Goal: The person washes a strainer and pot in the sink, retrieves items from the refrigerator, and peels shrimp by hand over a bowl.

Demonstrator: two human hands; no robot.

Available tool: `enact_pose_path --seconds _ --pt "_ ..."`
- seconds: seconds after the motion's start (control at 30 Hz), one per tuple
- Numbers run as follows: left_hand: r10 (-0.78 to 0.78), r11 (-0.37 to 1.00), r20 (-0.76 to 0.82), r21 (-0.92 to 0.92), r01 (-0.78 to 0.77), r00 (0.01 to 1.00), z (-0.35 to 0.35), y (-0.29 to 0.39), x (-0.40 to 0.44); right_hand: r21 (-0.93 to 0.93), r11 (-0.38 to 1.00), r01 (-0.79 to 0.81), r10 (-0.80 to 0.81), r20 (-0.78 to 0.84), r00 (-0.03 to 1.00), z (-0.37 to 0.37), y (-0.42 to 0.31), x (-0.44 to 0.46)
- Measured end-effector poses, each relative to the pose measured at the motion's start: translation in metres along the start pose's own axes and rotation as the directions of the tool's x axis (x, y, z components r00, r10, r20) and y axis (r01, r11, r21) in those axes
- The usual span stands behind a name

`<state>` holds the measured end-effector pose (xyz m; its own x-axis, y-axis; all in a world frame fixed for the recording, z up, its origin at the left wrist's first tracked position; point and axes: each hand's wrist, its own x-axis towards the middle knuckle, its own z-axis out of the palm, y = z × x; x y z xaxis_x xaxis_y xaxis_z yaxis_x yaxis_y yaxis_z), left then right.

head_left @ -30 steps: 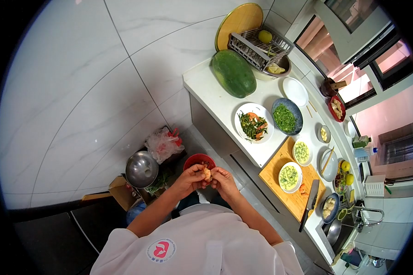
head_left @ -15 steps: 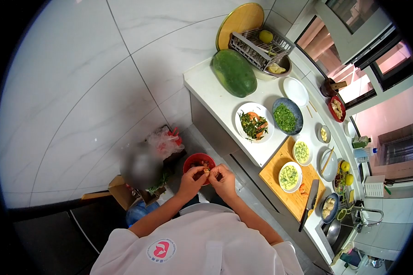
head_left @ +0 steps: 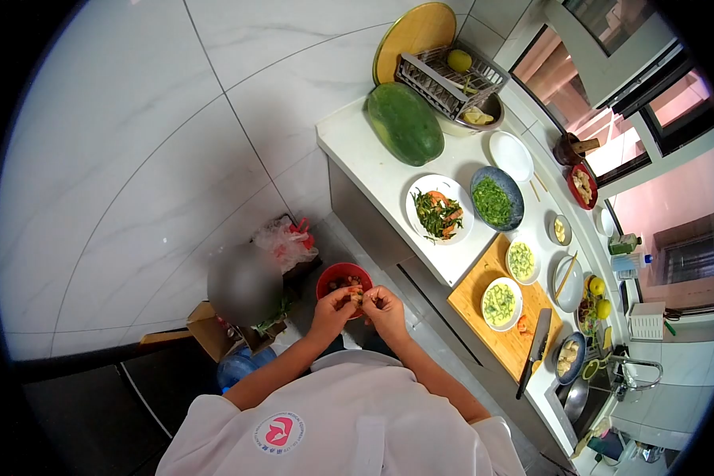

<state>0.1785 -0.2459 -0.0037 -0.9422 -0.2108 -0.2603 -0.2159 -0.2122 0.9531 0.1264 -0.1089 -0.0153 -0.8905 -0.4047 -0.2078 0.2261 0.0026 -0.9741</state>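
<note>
Over a red bucket (head_left: 335,274) on the floor, my two hands are close together in front of me. My left hand (head_left: 335,311) is closed, its fingertips pinching a small yellowish-brown piece of food (head_left: 357,297), too small to name exactly. From the other side, my right hand (head_left: 385,311) pinches at the same piece with thumb and forefinger. Small brownish bits (head_left: 343,281) lie inside the bucket, partly hidden behind my hands.
A white counter (head_left: 349,131) runs along the right, bearing a winter melon (head_left: 404,124), plates of chopped greens (head_left: 492,202) and a wooden cutting board (head_left: 472,300) with bowls and a knife (head_left: 535,349). A cardboard box (head_left: 208,333) and a plastic bag (head_left: 282,244) stand left of the bucket.
Both hands stay over the bucket, with small shifts of the fingers around the piece. My right hand's fingers have moved slightly; the counter things look the same.
</note>
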Motion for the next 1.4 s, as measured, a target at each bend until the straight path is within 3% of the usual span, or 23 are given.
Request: enact_pose_path --seconds 0.13,0.2,0.4,0.47,0.57,0.7,0.73,0.8,0.9,1.1,1.4 --pt "0.047 0.997 -0.014 0.055 -0.046 0.999 0.001 0.005 -0.001 -0.011 1.000 -0.009 0.010 0.017 1.000 0.000 -0.006 -0.002" --pt "-0.054 0.998 -0.006 -0.034 0.054 0.999 0.002 0.011 -0.002 0.003 0.999 -0.045 0.045 0.011 0.999 0.000 -0.012 -0.003" --pt "-0.062 0.997 -0.010 0.036 0.062 0.998 -0.004 0.002 -0.001 0.250 0.948 -0.198 0.203 0.008 0.979 -0.005 -0.010 -0.003" --pt "-0.048 0.997 -0.024 0.064 0.049 0.999 -0.005 -0.001 -0.001 0.408 0.863 -0.297 0.325 0.000 0.946 -0.007 -0.008 -0.004" --pt "-0.023 0.998 -0.045 0.063 0.026 0.999 -0.007 -0.009 0.001 0.452 0.831 -0.325 0.389 -0.053 0.920 -0.015 -0.012 0.000" --pt "0.009 0.998 -0.090 0.057 -0.004 0.996 -0.006 -0.007 -0.001 0.295 0.890 -0.348 0.343 0.070 0.937 -0.023 -0.010 -0.003" --pt "0.010 0.998 -0.090 0.058 -0.004 0.996 -0.005 -0.004 -0.002 0.262 0.864 -0.430 0.419 0.099 0.903 -0.019 -0.012 -0.006" --pt "0.247 0.914 -0.071 0.349 -0.208 0.966 -0.003 0.010 -0.004 0.227 0.831 -0.507 0.491 0.127 0.862 -0.012 -0.022 -0.008" --pt "0.349 0.816 0.008 0.490 -0.308 0.937 0.004 0.033 -0.010 0.124 0.858 -0.499 0.466 0.226 0.856 -0.008 -0.027 -0.006" --pt "0.448 0.707 0.066 0.585 -0.399 0.891 0.007 0.030 -0.011 0.115 0.844 -0.524 0.486 0.249 0.838 -0.007 -0.027 -0.003" --pt "0.397 0.754 0.070 0.544 -0.369 0.915 0.004 0.029 -0.010 0.080 0.868 -0.490 0.458 0.248 0.853 -0.004 -0.026 -0.003"
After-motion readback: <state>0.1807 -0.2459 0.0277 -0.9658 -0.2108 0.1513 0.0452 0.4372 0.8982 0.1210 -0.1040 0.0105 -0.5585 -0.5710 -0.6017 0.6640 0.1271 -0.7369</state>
